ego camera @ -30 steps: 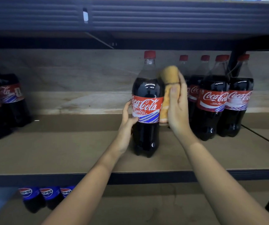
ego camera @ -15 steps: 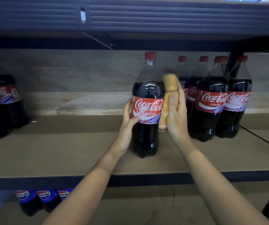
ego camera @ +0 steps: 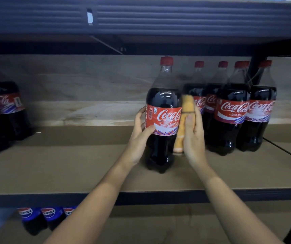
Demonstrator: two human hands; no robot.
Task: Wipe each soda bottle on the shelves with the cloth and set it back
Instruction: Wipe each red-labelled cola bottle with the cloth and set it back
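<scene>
A tall Coca-Cola bottle (ego camera: 162, 110) with a red cap stands upright on the brown middle shelf (ego camera: 70, 164), pulled forward from the others. My left hand (ego camera: 141, 136) grips its left side at the label. My right hand (ego camera: 193, 136) holds a folded orange cloth (ego camera: 183, 124) pressed against the bottle's right side, over the label and below it.
Several more Coca-Cola bottles (ego camera: 232, 110) stand in a group to the right, close behind my right hand. Two others (ego camera: 4, 111) sit at the far left. Pepsi bottles (ego camera: 48, 215) show on the shelf below. A dark shelf beam (ego camera: 158, 16) runs overhead.
My right hand has slid the cloth down the bottle's right side, from shoulder height to the label and lower body. The bottle has turned a little, so its label faces differently.
</scene>
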